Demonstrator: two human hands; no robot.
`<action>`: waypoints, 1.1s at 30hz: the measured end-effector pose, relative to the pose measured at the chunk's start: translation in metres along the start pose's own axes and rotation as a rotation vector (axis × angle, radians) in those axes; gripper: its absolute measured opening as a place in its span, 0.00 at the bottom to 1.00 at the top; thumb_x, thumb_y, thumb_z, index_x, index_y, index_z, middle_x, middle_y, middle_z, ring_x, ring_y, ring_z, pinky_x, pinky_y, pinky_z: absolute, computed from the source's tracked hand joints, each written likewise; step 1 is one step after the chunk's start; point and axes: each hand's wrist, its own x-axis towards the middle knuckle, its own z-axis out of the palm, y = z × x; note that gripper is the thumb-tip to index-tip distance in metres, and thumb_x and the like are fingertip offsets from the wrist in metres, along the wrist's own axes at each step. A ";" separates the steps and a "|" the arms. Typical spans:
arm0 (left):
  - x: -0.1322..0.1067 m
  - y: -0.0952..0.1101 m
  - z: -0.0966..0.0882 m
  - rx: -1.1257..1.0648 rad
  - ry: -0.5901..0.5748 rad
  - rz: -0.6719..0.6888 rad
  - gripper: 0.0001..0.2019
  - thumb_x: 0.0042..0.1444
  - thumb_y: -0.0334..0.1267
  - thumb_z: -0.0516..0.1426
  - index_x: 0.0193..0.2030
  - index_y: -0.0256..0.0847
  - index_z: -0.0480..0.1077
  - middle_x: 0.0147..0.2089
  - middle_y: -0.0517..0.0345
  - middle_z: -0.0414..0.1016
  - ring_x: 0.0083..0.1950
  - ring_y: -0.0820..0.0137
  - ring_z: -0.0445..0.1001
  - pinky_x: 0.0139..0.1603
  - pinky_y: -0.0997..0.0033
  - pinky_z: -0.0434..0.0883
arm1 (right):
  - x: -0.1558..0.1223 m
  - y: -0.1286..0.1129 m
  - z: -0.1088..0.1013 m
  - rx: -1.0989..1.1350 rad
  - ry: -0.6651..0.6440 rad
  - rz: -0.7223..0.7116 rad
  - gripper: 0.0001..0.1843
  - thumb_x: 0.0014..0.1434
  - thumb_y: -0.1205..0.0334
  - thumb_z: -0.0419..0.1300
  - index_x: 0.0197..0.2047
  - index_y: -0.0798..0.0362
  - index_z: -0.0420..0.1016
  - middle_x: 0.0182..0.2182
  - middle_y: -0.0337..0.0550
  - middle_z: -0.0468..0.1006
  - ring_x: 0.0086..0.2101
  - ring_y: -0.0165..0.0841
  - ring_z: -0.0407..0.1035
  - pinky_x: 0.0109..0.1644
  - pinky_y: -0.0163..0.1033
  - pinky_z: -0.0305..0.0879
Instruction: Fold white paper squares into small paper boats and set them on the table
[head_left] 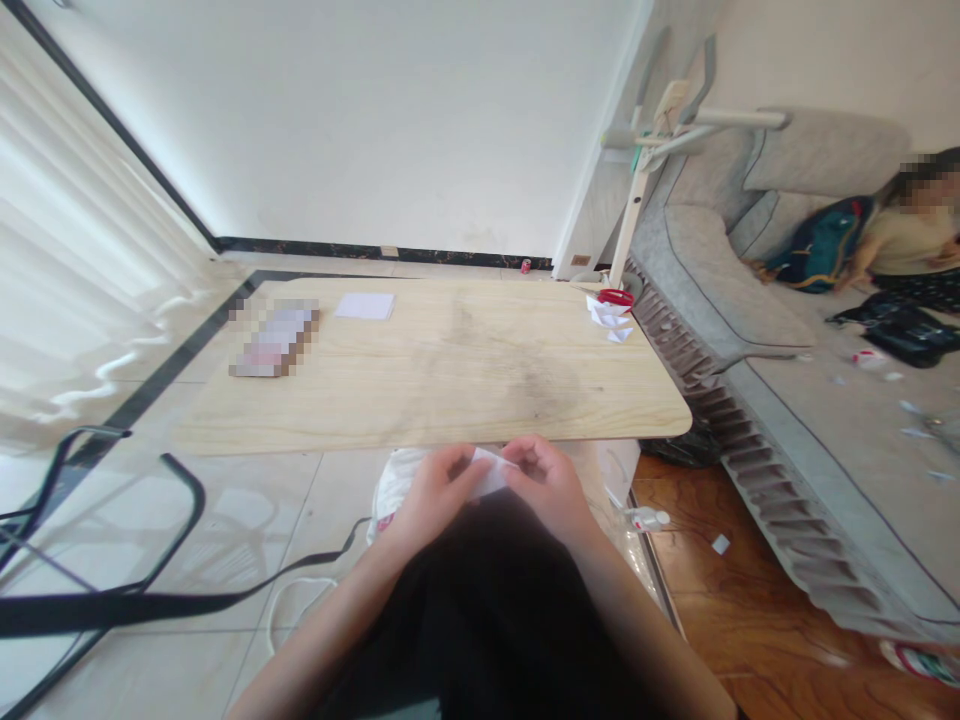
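A small folded piece of white paper [491, 474] is pinched between both hands, just off the table's near edge and above my lap. My left hand [442, 485] grips its left side with thumb and fingers. On the other side my right hand [546, 482] holds it the same way, fingers curled. The folds themselves are too small to make out. At the table's far right corner lie several folded white paper shapes [611, 318], with red-handled scissors [616, 298] against them. A stack of white paper sheets [365, 306] rests at the far left.
The wooden table [375, 390] spans the front. A blurred box-like object [276, 340] lies on its left part. To the right stands a grey sofa [795, 400] with a seated person [907, 235] and a backpack [817, 245]. A black chair frame [187, 490] is at left.
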 end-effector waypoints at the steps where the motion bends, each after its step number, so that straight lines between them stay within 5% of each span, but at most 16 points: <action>1: 0.000 0.000 0.000 0.024 0.003 0.016 0.17 0.58 0.50 0.57 0.35 0.37 0.77 0.28 0.57 0.77 0.28 0.66 0.75 0.26 0.72 0.70 | 0.000 0.000 0.000 0.010 -0.022 0.003 0.09 0.54 0.61 0.65 0.39 0.51 0.73 0.31 0.39 0.78 0.32 0.33 0.73 0.36 0.37 0.69; 14: -0.002 0.005 0.000 -0.027 -0.099 -0.010 0.16 0.59 0.48 0.57 0.41 0.35 0.76 0.28 0.57 0.76 0.27 0.68 0.74 0.29 0.71 0.70 | 0.001 0.003 0.001 -0.021 0.040 -0.064 0.09 0.54 0.65 0.64 0.40 0.52 0.74 0.34 0.41 0.78 0.36 0.36 0.73 0.42 0.40 0.69; 19: -0.002 0.006 0.000 0.058 -0.070 -0.010 0.14 0.59 0.45 0.57 0.39 0.36 0.76 0.25 0.60 0.74 0.25 0.70 0.72 0.28 0.72 0.67 | 0.001 0.002 -0.002 -0.050 -0.060 -0.042 0.11 0.57 0.63 0.62 0.44 0.52 0.77 0.35 0.43 0.80 0.35 0.36 0.74 0.41 0.40 0.69; 33: -0.004 0.007 0.002 0.122 -0.178 -0.020 0.14 0.59 0.45 0.56 0.35 0.37 0.76 0.24 0.63 0.72 0.26 0.71 0.71 0.29 0.74 0.66 | 0.002 0.001 -0.001 -0.146 -0.025 -0.015 0.04 0.56 0.61 0.63 0.34 0.53 0.76 0.28 0.39 0.78 0.30 0.32 0.70 0.35 0.37 0.65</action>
